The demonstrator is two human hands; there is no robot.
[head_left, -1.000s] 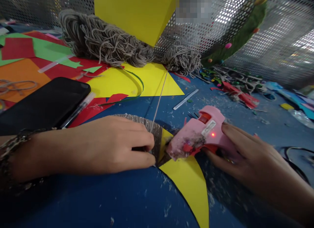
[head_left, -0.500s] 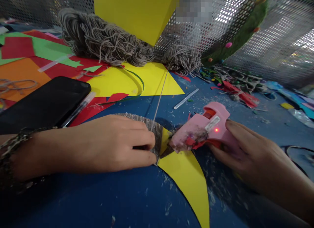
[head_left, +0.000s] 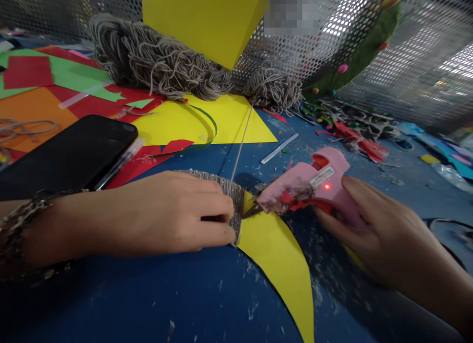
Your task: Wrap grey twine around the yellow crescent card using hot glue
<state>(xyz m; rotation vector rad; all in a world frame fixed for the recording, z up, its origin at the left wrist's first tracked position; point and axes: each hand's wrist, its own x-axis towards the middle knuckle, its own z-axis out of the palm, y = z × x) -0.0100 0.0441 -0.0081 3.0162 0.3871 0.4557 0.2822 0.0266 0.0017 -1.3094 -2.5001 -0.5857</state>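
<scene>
My left hand (head_left: 166,215) lies on a yellow paper crescent (head_left: 281,264), its fingers pinched on the grey yarn (head_left: 236,160) at the edge of the yarn-wrapped part (head_left: 232,195). A taut strand runs from there up to the yarn pile (head_left: 155,62). My right hand (head_left: 380,234) grips a pink glue gun (head_left: 314,185) whose red light is on. Its nozzle touches the bare yellow paper right beside the wrapped edge and my left fingertips.
A black phone (head_left: 70,155) and a pen (head_left: 118,163) lie at the left on red, orange, green and yellow paper sheets. A glue stick (head_left: 279,148) lies behind the gun. Scraps litter the blue table (head_left: 192,303) at right. A perforated metal screen (head_left: 424,52) stands behind.
The glue gun has lifted and swung a little toward the far side, with its nozzle now at the upper edge of the yellow paper. My left hand has stayed in place.
</scene>
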